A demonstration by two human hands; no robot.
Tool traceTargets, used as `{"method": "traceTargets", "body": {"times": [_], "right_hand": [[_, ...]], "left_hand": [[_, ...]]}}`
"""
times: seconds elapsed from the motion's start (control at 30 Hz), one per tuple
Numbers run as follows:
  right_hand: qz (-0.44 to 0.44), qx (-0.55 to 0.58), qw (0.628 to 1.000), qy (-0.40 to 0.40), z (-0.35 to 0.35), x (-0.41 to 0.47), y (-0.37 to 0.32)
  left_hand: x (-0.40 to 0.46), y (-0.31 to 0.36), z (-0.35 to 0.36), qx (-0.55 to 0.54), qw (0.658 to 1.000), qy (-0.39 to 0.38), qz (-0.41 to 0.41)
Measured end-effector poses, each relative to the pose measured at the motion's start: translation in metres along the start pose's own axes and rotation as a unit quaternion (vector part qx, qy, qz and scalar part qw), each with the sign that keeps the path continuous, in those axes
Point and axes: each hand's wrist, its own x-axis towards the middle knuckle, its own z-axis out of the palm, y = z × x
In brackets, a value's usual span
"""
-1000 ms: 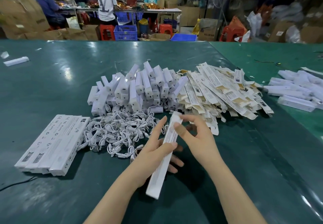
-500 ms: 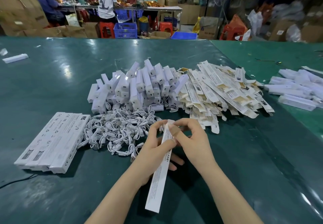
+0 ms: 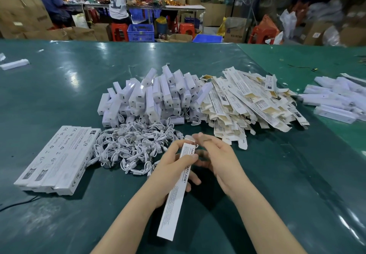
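Observation:
A long white printed carton (image 3: 174, 200) lies slanted in my left hand (image 3: 170, 172), thumb over its top face and fingers curled beneath. My right hand (image 3: 217, 158) has its fingertips on the flap at the carton's far end. Behind my hands sits a tangle of white cables (image 3: 134, 144). A heap of white lamp bars (image 3: 150, 97) is piled beyond the cables. To its right spreads a pile of flat unfolded cartons (image 3: 249, 105). A row of closed white cartons (image 3: 59, 158) lies at the left.
The work surface is a green table (image 3: 59, 79) under glossy film. More white bars (image 3: 336, 99) lie at the far right, and one loose bar (image 3: 14, 64) at the far left. A black cable (image 3: 17, 204) runs off the left edge. People, cardboard boxes and stools fill the background.
The carton has tilted and come lower and nearer to me. My right hand's fingers have folded over its far end, where the flap now lies pressed down.

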Motion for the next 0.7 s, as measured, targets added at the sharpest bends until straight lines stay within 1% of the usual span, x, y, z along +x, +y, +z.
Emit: {"method": "traceTargets", "body": {"times": [0.13, 0.2, 0.27, 0.43, 0.6, 0.7], "right_hand": [[0.031, 0.079, 0.996, 0.0, -0.0023, 0.0004, -0.0023], [0.046, 0.057, 0.997, -0.029, -0.0029, 0.0002, -0.0024], [0.041, 0.025, 0.998, -0.043, -0.0015, -0.0014, -0.0013], [0.025, 0.019, 0.999, -0.034, -0.0012, -0.0025, -0.0037], [0.032, 0.012, 0.999, -0.023, -0.0031, -0.0007, -0.0023], [0.02, -0.013, 1.0, -0.018, -0.0042, -0.0008, -0.0019]], "left_hand": [[-0.0002, 0.0014, 0.0001, -0.004, 1.0, -0.024, -0.003], [-0.0003, 0.0018, 0.0008, 0.001, 1.0, -0.024, -0.002], [-0.0011, 0.002, 0.0019, 0.009, 1.0, -0.021, 0.004], [-0.0037, 0.0018, -0.0007, 0.05, 0.998, -0.027, 0.029], [-0.0038, 0.0017, -0.0001, 0.036, 0.999, -0.021, 0.008], [-0.0032, 0.0023, 0.0008, 0.02, 1.0, -0.016, -0.01]]}}
